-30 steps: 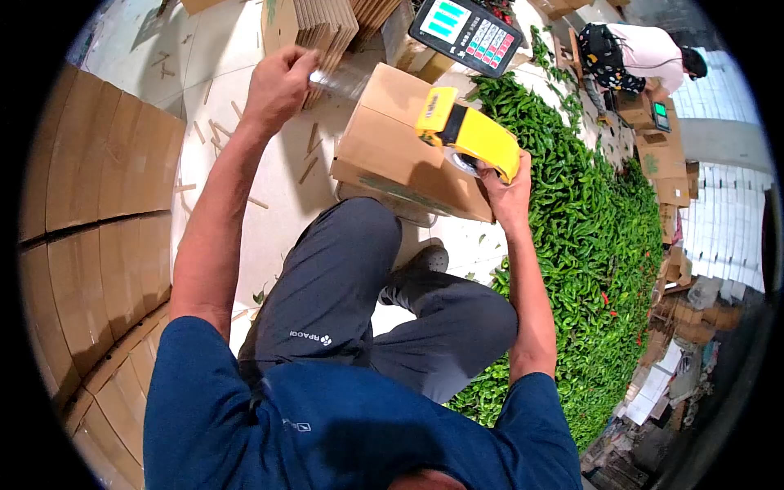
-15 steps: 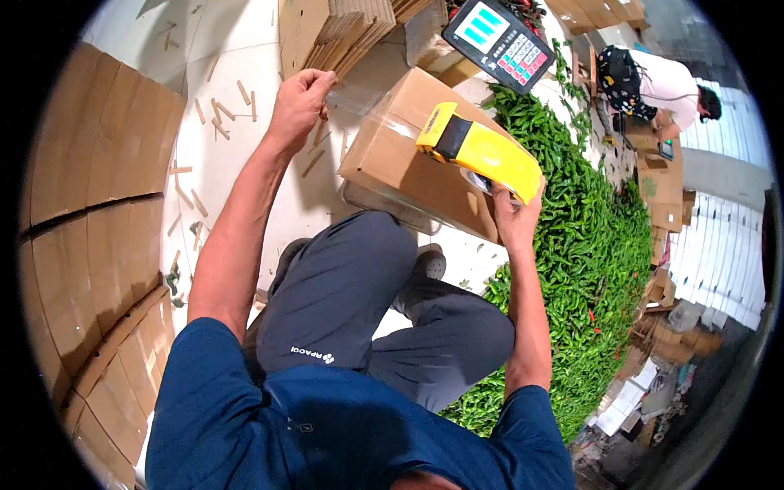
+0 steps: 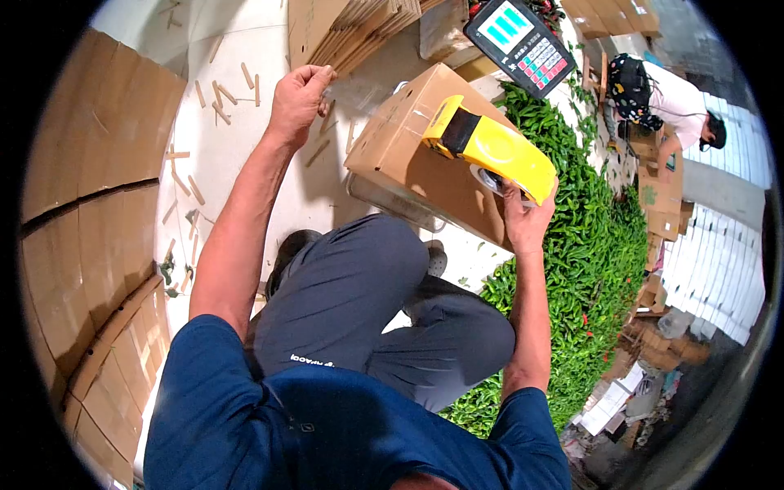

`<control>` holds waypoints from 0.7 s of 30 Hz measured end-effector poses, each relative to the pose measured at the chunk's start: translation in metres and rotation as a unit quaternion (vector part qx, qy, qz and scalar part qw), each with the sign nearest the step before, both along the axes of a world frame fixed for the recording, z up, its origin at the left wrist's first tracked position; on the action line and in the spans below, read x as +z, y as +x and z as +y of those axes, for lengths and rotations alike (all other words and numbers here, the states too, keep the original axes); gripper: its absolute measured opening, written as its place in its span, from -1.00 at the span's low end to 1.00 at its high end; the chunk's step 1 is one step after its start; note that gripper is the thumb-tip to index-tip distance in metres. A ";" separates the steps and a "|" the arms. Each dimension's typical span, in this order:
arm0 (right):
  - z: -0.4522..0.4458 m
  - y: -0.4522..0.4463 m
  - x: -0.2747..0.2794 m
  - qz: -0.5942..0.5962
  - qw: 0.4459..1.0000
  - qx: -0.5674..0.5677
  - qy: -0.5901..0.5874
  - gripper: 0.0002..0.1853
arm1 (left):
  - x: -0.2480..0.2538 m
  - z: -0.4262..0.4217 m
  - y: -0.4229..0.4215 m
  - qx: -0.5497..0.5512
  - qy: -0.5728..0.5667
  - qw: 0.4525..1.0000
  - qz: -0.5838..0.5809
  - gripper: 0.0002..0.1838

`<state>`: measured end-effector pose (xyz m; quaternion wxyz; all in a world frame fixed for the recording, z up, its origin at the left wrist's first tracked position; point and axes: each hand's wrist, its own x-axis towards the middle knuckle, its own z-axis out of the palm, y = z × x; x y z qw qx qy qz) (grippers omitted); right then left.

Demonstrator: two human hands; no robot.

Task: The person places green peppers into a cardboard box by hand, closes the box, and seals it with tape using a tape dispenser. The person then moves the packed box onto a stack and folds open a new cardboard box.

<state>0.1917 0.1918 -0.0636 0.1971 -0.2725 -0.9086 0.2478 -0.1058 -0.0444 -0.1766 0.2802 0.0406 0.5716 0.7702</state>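
Observation:
My right hand (image 3: 529,219) grips a yellow tape dispenser (image 3: 510,155) with a tape roll under its body. It is over the top of a closed cardboard box (image 3: 400,131), which sits tilted in view on a metal-edged platform (image 3: 392,204). My left hand (image 3: 302,102) is raised beyond the box's left edge, thumb and fingers pinched together. A faint clear bit of packing tape (image 3: 327,94) shows at its fingertips; how far the tape runs is hard to see.
A scale display (image 3: 520,45) stands behind the box. Flattened cartons (image 3: 351,33) are stacked at the top. Green chili peppers (image 3: 572,278) lie heaped at right. Stacked cartons (image 3: 98,131) line the left; cardboard strips (image 3: 220,102) litter the floor. Another person (image 3: 665,94) bends over at upper right.
The view has shifted slightly. The clear tape strip that stretched from my left hand to the box is now barely visible. My right hand still holds the dispenser over the box.

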 end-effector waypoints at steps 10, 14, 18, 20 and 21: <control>0.001 -0.011 0.006 -0.011 0.999 -0.013 0.047 -0.34 | 0.002 -0.006 -0.012 0.002 0.022 1.000 0.016 -0.74; 0.000 -0.012 0.007 -0.030 0.998 -0.011 0.061 -0.35 | -0.002 -0.007 -0.014 0.004 0.019 1.000 0.012 -0.74; -0.001 -0.012 0.012 -0.054 0.996 -0.015 0.069 -0.40 | -0.006 -0.007 -0.009 0.013 0.012 1.000 0.005 -0.73; 0.001 -0.013 0.010 -0.045 0.997 -0.006 0.064 -0.41 | -0.014 -0.007 -0.006 0.001 0.007 1.000 0.003 -0.73; 0.003 -0.013 0.008 -0.030 0.998 0.001 0.049 -0.40 | -0.017 -0.007 -0.004 -0.004 0.004 1.000 0.002 -0.73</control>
